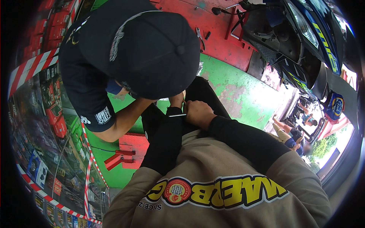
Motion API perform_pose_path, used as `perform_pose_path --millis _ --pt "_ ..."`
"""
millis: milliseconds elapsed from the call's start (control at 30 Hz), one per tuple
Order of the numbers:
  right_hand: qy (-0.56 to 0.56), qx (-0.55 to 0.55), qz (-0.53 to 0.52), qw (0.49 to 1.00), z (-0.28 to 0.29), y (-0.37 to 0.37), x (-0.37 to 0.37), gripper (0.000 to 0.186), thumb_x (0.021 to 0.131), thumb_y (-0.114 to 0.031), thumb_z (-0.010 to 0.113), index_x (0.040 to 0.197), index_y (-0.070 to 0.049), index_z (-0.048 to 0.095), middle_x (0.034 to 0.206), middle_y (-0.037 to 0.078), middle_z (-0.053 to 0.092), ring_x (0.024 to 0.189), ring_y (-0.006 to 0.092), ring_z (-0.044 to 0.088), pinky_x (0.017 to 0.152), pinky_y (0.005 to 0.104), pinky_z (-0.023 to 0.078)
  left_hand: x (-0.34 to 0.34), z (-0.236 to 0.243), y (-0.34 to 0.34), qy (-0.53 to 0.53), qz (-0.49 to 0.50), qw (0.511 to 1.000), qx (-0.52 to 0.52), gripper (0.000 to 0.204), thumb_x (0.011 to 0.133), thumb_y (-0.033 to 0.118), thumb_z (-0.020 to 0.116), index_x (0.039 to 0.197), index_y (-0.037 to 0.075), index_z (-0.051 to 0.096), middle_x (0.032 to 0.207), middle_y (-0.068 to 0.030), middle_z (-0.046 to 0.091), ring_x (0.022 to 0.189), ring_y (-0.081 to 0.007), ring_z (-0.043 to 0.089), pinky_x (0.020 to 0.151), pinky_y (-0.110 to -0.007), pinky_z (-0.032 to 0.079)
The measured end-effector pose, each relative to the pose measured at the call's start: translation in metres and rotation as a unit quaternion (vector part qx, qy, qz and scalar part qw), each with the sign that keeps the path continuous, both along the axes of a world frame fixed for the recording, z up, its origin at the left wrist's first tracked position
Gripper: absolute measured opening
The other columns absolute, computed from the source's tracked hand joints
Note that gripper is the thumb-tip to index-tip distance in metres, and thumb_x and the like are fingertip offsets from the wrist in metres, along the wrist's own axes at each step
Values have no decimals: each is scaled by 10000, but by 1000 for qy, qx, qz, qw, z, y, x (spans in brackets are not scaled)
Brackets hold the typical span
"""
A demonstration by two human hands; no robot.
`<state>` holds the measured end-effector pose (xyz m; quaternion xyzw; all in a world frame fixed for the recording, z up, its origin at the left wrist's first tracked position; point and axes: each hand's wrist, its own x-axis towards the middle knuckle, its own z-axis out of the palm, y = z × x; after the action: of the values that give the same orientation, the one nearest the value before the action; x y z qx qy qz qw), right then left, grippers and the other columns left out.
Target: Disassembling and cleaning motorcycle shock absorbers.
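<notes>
My right hand [199, 112] is closed in front of my lap, its fingers curled round a thin silver metal rod [177, 115] whose free end points left across my left wrist. Close by, my left hand [176, 100] reaches forward; its fingers are hidden by the black cap [156, 53] of a person leaning in from the far left. That person's bare forearm [127, 117] comes in beside my left hand. Whatever lies under the cap's brim between our hands is mostly hidden, with only a small pale patch showing.
At the far side, pliers [199, 37] lie on a red platform [178, 15]. A blue-black motorcycle [300, 41] stands at the far right. Shelves of boxed parts [45, 125] line the left behind striped tape. A red metal stand [133, 150] rests on the green floor [243, 95]. Other people sit at right.
</notes>
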<state>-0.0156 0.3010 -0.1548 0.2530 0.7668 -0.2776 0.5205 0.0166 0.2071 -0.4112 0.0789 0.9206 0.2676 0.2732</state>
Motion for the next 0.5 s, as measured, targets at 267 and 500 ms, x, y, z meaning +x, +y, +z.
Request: perform_pose_path --millis 267,500 --pt "-16 -5 0 1000 -1 8 -1 288 886 -250 529 1001 -39 687 935 210 708 944 377 689 847 472 540 -27 22 10 -195 -219 951 -100 259 905 150 528 970 -35 697 917 -237 706 897 -407 683 758 -451 520" --pt "-8 -18 19 1000 -4 6 2 277 871 -232 534 1003 -37 680 936 209 708 933 380 690 835 476 542 -3 5 0 -245 123 962 -2 197 822 60 534 804 -38 704 828 -242 692 806 -365 697 706 -458 526"
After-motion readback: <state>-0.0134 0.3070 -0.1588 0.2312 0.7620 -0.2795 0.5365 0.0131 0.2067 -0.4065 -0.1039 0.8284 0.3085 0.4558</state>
